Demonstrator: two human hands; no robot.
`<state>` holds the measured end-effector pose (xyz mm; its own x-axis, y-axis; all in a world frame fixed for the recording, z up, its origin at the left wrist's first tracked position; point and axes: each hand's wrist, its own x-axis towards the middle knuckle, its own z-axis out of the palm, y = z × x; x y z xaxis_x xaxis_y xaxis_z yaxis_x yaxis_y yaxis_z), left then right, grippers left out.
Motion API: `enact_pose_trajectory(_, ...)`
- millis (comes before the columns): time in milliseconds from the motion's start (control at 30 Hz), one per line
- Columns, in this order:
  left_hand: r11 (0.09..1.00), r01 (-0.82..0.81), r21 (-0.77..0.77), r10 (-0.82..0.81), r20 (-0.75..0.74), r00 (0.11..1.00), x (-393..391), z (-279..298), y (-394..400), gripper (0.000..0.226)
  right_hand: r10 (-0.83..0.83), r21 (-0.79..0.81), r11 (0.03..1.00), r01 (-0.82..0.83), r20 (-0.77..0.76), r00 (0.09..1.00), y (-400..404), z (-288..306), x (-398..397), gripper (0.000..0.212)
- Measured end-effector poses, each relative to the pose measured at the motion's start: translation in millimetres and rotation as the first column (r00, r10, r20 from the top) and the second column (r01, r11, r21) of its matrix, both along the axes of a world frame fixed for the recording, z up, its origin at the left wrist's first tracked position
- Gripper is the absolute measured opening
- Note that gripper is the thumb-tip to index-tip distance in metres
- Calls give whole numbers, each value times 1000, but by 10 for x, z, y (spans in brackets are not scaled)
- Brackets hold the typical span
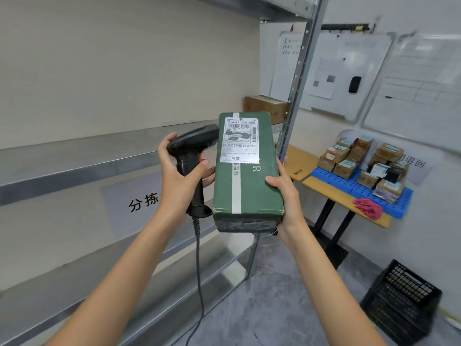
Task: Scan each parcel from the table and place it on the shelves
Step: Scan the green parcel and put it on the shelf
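Observation:
My right hand (287,196) grips a long green parcel (252,186) by its right edge and holds it up in front of me, its white shipping label (240,139) facing me. My left hand (179,181) grips the handle of a black barcode scanner (193,146), whose head sits just left of the label. The scanner's cable (198,265) hangs down between my arms. Grey metal shelves (74,166) run along the left. Several more parcels (361,163) are stacked on the wooden table (321,188) at the right.
A brown cardboard box (265,107) sits at the far end of a shelf. A shelf upright (298,78) stands just behind the parcel. A pink cloth (369,208) lies on the table edge, a black crate (401,300) stands on the floor, whiteboards (349,71) hang on the wall.

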<state>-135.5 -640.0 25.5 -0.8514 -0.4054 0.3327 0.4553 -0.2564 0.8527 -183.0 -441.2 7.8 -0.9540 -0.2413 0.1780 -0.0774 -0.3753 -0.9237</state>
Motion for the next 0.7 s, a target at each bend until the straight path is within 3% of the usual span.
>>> enact_pose_trajectory(367,965,-258,49,260,-53,964,-804,220,561,65,90,-56,995,-87,43,995,324,304,-1244,68)
enact_pose_trajectory(700,859,-504,83,508,-32,861,-1151,237,680,75,-134,-145,975,168,219,966,-330,478,-1690,73)
